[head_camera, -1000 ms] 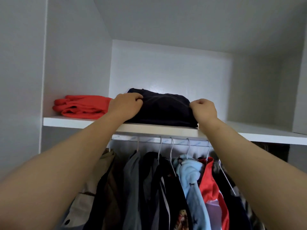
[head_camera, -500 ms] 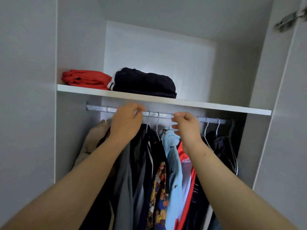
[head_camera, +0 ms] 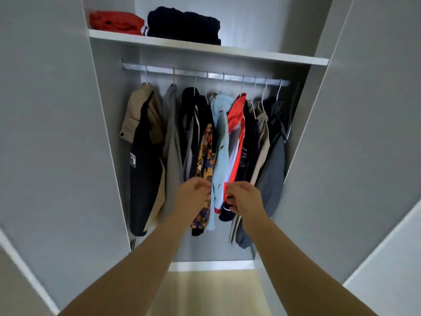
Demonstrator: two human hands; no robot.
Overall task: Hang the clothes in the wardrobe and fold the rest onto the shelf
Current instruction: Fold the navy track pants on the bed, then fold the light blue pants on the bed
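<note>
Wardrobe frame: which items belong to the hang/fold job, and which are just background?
Job:
- folded red garment
- folded dark garment
- shelf
- rail
- hanging clothes
- left hand and right hand, at the hems; grip unclear

Background:
- wardrobe door
- floor

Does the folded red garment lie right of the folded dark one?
No, the folded red garment lies left of the folded dark garment.
</note>
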